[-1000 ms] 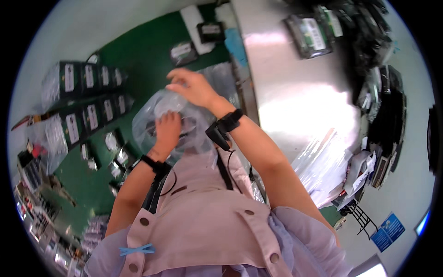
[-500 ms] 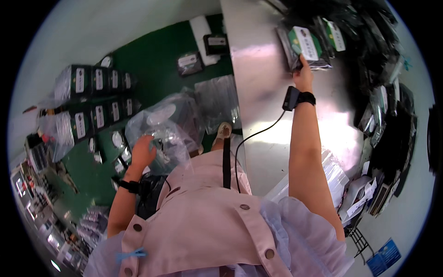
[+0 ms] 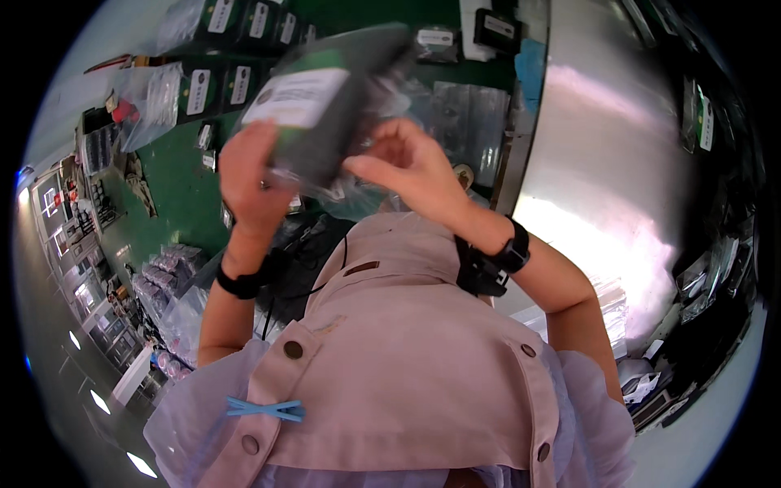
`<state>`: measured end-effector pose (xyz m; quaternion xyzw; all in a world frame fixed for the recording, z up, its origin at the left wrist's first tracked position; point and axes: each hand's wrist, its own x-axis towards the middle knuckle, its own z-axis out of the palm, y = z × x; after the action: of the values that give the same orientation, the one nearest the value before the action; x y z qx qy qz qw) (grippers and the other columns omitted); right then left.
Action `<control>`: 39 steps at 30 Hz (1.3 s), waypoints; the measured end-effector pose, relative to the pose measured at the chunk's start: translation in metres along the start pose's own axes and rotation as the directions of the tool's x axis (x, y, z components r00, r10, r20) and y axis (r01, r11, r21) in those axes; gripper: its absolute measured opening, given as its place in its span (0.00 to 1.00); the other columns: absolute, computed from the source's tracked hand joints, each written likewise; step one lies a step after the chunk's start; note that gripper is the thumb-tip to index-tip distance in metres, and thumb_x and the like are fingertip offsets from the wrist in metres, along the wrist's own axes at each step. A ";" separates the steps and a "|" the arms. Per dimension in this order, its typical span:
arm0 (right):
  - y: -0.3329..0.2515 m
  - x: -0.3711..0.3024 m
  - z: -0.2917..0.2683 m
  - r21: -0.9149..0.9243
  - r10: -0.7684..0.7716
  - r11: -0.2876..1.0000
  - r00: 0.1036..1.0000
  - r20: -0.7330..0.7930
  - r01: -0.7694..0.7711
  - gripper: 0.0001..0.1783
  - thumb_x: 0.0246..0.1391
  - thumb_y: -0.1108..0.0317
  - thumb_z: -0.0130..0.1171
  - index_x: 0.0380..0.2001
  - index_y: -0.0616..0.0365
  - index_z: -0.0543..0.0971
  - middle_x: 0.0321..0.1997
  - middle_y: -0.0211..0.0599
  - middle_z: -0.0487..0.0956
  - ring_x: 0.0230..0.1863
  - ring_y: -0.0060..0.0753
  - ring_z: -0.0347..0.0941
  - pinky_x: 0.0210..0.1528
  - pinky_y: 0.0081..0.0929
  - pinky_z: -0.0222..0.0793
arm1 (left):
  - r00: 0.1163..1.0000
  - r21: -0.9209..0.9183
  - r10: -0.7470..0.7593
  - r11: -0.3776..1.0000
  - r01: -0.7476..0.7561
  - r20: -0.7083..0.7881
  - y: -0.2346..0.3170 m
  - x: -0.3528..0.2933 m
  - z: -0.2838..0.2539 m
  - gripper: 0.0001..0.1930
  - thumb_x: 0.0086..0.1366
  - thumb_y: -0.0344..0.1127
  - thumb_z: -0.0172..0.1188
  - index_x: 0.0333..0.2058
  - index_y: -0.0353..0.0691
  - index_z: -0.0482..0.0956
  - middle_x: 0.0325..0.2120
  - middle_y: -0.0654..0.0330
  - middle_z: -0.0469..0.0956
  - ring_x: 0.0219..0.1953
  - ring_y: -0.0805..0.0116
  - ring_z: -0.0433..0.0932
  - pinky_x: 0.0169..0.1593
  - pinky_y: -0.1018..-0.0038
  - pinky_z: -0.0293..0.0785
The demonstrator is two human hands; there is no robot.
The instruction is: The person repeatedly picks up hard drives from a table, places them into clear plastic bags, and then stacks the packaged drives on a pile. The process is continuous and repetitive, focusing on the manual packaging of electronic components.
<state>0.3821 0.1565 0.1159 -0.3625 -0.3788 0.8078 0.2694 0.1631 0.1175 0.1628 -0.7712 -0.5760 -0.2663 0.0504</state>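
A dark package with a green panel and a white label [image 3: 297, 98], blurred by motion, is held up before me, tilted. My left hand [image 3: 252, 179] is closed on its left lower side. My right hand [image 3: 419, 167] is at the package's right edge, fingers curled and thumb pointing toward it. Whether these fingers grip the package or a bit of clear film cannot be made out. Behind the package, part of a clear plastic bag [image 3: 390, 98] shows between it and the right hand.
On the green surface are rows of labelled dark packages [image 3: 198, 91], a black box [image 3: 496, 31] and clear plastic sleeves [image 3: 468, 122]. A pale worktop [image 3: 602, 146] runs along my right, with another labelled package [image 3: 701, 118] and dark plastic packaging at its far side.
My right hand has come left from the worktop, and a labelled package is now up between both hands. My left hand has risen from the clear bag to the package. The view has shifted.
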 end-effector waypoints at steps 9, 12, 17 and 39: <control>0.069 0.110 -0.048 -1.000 -0.475 0.018 0.880 -0.018 -0.011 0.18 0.45 0.59 0.57 0.38 0.58 0.73 0.28 0.42 0.77 0.31 0.45 0.75 0.28 0.38 0.69 | 0.924 -0.232 -0.314 0.903 0.362 0.220 -0.063 -0.108 -0.046 0.18 0.52 0.35 0.61 0.40 0.31 0.74 0.37 0.52 0.76 0.41 0.62 0.75 0.47 0.68 0.69; 0.062 0.116 -0.055 -0.981 -0.500 0.191 0.857 -0.127 -0.034 0.13 0.50 0.57 0.53 0.28 0.56 0.75 0.23 0.45 0.76 0.26 0.51 0.72 0.27 0.42 0.68 | 0.965 -0.664 0.043 0.734 0.145 0.259 -0.080 -0.103 -0.013 0.14 0.58 0.32 0.54 0.43 0.37 0.70 0.42 0.44 0.74 0.47 0.49 0.73 0.55 0.53 0.62; 0.051 0.115 -0.050 -0.940 -0.472 0.324 0.879 -0.061 0.108 0.19 0.52 0.54 0.52 0.18 0.58 0.74 0.18 0.45 0.73 0.25 0.53 0.70 0.26 0.41 0.67 | 0.937 -0.584 0.217 0.811 -0.016 0.275 -0.081 -0.077 0.039 0.23 0.43 0.20 0.60 0.42 0.37 0.69 0.46 0.52 0.74 0.49 0.51 0.72 0.55 0.54 0.62; 0.050 0.162 0.040 -0.994 -0.508 0.084 0.861 0.015 0.067 0.04 0.42 0.68 0.54 0.18 0.50 0.77 0.23 0.30 0.78 0.29 0.35 0.76 0.32 0.33 0.64 | 0.645 -0.037 0.017 0.999 0.017 0.764 -0.079 -0.028 0.138 0.15 0.50 0.32 0.58 0.38 0.39 0.73 0.33 0.51 0.76 0.36 0.52 0.75 0.37 0.65 0.71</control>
<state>0.2463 0.2266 0.0316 -0.4957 -0.8200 0.2178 0.1854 0.1337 0.1730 0.0141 -0.8124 -0.5382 0.0719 -0.2126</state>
